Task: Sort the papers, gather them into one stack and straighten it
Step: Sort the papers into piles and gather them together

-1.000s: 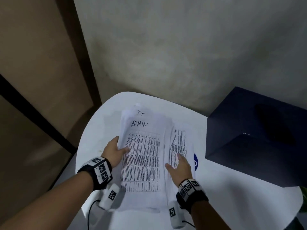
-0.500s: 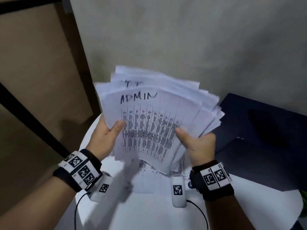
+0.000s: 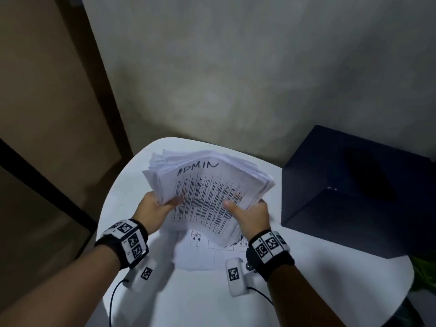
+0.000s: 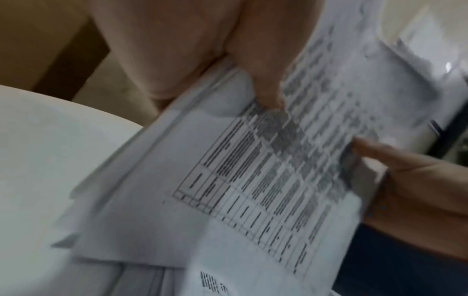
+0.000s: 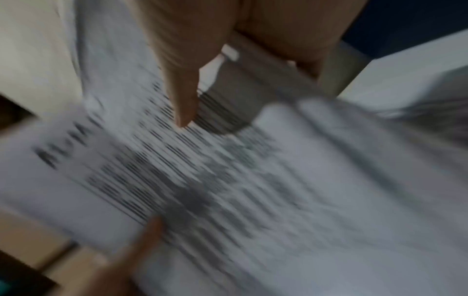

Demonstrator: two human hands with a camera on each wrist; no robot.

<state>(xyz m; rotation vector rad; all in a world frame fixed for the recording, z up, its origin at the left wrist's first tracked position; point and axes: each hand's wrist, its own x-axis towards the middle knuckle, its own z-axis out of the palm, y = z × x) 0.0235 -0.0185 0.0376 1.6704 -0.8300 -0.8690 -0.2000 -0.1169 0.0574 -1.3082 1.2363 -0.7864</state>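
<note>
I have the bundle of papers (image 3: 207,192) up off the table, tilted toward the head camera, the top sheet marked "ADMIN" over a printed table. Its far edges at twelve and two o'clock are fanned and ragged, so I judge the gathering mostly done and the straightening not yet done. One more printed sheet (image 3: 203,251) lies flat on the white table (image 3: 306,291) at six o'clock from the bundle, just under its lower edge; it looks as if it has yet to join the stack, though I cannot tell whether it is one sheet or several.

My left hand (image 3: 153,208) grips the bundle's edge at nine o'clock, thumb on the top sheet and fingers curled behind. My right hand (image 3: 252,213) grips the edge at four o'clock the same way, thumb pressed on the print. Both wrist views are blurred but show each thumb on the paper.

At three o'clock, well apart from the papers, sits a dark blue box (image 3: 354,197).

Against the frame of half a second ago, the bundle has come down lower, nearer the table, and the spread of its far edges has narrowed. A second ago the papers lay flat under both palms.
</note>
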